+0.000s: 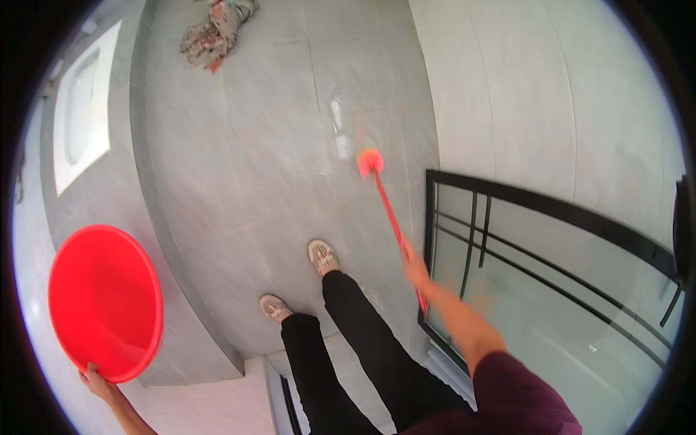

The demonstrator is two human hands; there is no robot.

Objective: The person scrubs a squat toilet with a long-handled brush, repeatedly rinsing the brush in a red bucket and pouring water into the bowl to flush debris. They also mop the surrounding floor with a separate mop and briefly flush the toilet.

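Note:
At the lower left, my left hand (94,380) grips the rim of a red plastic basin (105,297), which is tilted so its inside faces up toward me. A little liquid seems to shine near its lower edge. My right hand (415,267) is closed around the red handle of a long-handled brush (389,206). The brush's round pink head reaches down to the grey tiled floor (239,159) beside a wet, shiny patch. Motion blurs the head, and whether it touches the tiles I cannot tell.
A white squat toilet (101,112) is set in a raised grey step at the left. A bunched, patterned cloth (217,32) lies at the far end. A black-framed glass door (551,283) stands on the right, next to a pale wall (536,94). My feet are on the floor.

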